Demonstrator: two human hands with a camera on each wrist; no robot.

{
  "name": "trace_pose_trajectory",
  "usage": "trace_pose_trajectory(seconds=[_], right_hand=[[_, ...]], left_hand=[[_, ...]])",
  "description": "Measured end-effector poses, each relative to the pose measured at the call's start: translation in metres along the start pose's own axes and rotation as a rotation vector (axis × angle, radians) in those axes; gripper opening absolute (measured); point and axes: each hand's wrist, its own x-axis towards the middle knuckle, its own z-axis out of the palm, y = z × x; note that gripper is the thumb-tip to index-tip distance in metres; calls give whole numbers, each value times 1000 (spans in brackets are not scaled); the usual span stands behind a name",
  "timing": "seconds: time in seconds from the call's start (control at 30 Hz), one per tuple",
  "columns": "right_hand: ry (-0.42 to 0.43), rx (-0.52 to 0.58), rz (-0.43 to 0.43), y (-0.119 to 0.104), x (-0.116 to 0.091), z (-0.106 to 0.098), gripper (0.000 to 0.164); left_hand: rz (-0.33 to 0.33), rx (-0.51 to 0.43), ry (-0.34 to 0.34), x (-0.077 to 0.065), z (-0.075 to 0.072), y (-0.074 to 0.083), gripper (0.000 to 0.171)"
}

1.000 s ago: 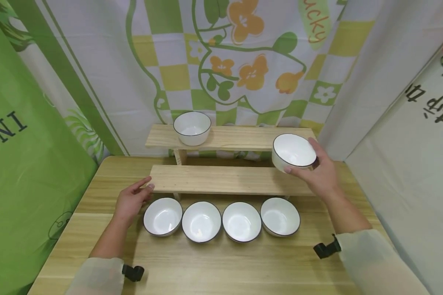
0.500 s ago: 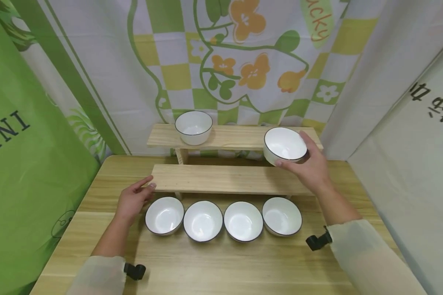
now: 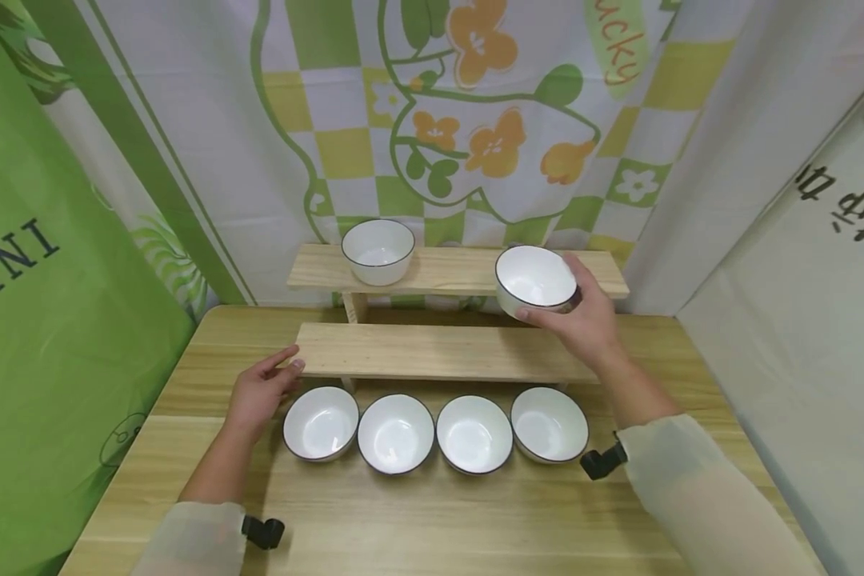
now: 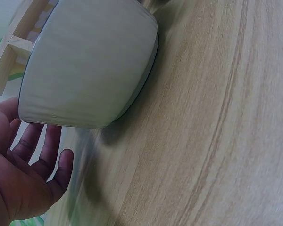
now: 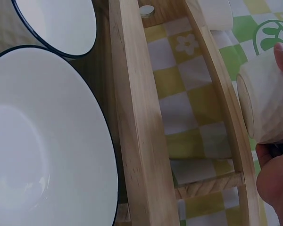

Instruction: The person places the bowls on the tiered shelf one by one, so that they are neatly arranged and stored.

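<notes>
the right hand [image 3: 586, 320] is gripping a dark-rimmed white bowl [image 3: 536, 276] at its three-o'clock side, likely leaving its underside free, just by the upper shelf [image 3: 454, 270]; the left hand [image 3: 258, 390], fingers loosely spread, is touching the nine-o'clock end of the lower shelf [image 3: 418, 350], apparently steadying it.

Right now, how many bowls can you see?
6 bowls: one in the fingers of the right hand, one at left on the upper shelf, four in a row on the table. More may hide under the lower shelf.
</notes>
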Motion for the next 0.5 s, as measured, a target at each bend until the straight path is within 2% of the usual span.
trace_pose_trajectory(seconds=[0.13,0.37,0.5], right_hand=[[-4,13,-8,-1,4,7,114],[-11,-66,26,-8,9,16,124],[-24,-35,27,-13,13,22,125]], left_hand=[[-1,5,2,1,-1,-1,57],[-3,-3,-2,1,-2,-4,58],[4,-6,-2,1,-1,-3,59]])
